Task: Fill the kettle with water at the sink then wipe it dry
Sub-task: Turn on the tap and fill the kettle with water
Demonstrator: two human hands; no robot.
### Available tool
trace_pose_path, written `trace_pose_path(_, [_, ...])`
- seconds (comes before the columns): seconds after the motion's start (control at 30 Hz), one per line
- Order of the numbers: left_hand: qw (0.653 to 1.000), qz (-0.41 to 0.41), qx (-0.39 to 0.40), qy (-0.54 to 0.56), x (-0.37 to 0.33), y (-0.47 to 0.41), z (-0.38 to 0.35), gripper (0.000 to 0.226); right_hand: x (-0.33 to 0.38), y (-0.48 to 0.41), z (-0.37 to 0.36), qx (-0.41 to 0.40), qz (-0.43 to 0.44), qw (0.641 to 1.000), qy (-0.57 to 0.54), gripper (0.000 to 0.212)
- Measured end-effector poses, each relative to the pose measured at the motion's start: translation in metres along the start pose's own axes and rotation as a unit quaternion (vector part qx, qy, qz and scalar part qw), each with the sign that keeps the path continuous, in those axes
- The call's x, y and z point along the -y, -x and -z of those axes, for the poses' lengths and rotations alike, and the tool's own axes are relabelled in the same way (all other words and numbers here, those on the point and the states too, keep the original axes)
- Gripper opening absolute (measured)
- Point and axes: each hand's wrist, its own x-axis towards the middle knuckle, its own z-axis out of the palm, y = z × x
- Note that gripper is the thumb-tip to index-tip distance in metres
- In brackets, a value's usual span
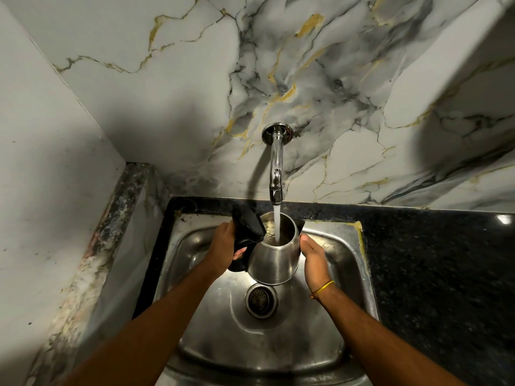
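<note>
A stainless steel kettle (pixel 274 263) with a black handle and a black lid (pixel 249 224) flipped open is held over the steel sink (pixel 348 263). Water runs from the chrome wall tap (pixel 276 174) straight into the kettle's open mouth. My left hand (pixel 223 246) grips the black handle on the kettle's left side. My right hand (pixel 313 260) presses flat against the kettle's right side, steadying it; a yellow thread circles that wrist. The kettle hangs above the basin, clear of the round drain (pixel 261 300).
A black speckled counter (pixel 446 274) stretches to the right of the sink. A marbled wall (pixel 195 79) with grey and gold veins rises behind the tap. A stained marble ledge (pixel 92 260) and a plain white wall stand on the left.
</note>
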Motion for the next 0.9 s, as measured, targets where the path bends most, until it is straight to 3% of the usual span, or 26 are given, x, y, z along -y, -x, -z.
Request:
trace_pose_path(0.27, [1.0,-0.006,0.021,-0.001,0.0,0.0,0.0,0.066,0.003,-0.005,0.001,0.013,0.031,0.999,0.007,0.051])
trace_pose_path(0.4, [1.0,0.002,0.018,-0.001,-0.001,0.001,0.0,0.062,-0.001,-0.003,0.001,-0.006,0.014,1.0,0.019,0.034])
trace_pose_path(0.7, [1.0,-0.011,0.022,-0.004,-0.002,0.008,0.002,0.063,0.01,0.007,-0.004,-0.022,0.002,0.999,0.029,0.028])
trace_pose_path(0.77, [1.0,-0.014,0.026,-0.004,-0.002,0.009,0.003,0.065,0.02,0.01,-0.006,-0.048,0.01,0.998,0.044,0.023])
trace_pose_path(0.9, [1.0,-0.016,0.018,-0.005,-0.001,0.008,0.002,0.066,0.053,0.012,-0.013,-0.193,0.109,0.968,0.115,0.019])
